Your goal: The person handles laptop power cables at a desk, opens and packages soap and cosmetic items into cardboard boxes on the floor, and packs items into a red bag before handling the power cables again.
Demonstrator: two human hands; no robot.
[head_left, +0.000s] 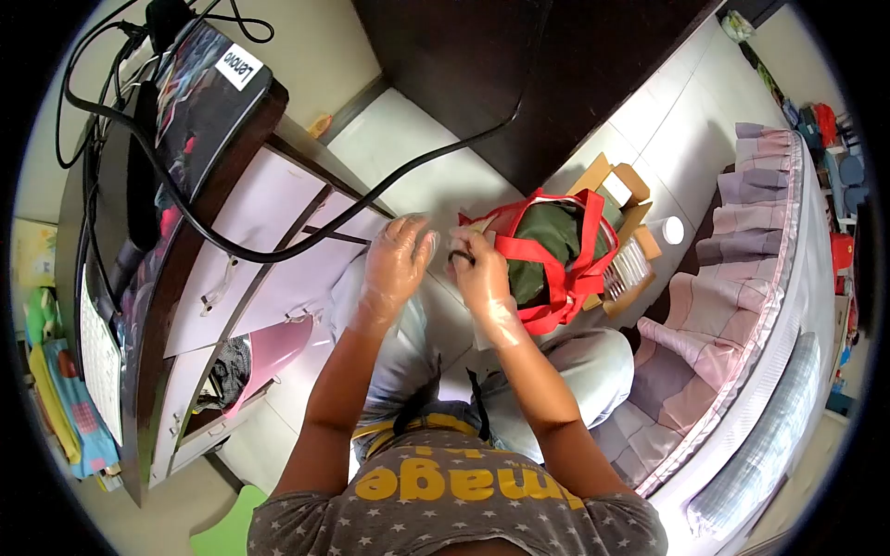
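Note:
Both my hands wear clear plastic gloves. My right hand [482,273] is closed at the left edge of a red-trimmed bag [531,250], with a small black item between its fingers that I cannot make out. Dark green fabric [547,243] fills the bag, which has red handles and stands on the floor in front of my knees. My left hand [399,259] is raised to the left of the bag, fingers somewhat apart, holding nothing that shows.
Cardboard boxes [640,185] and a white-lidded container [669,230] are right of the bag. A bed with a ruffled cover [714,324] lies at the right. A desk with drawers [250,250] stands left, and a black cable [408,171] hangs across the view.

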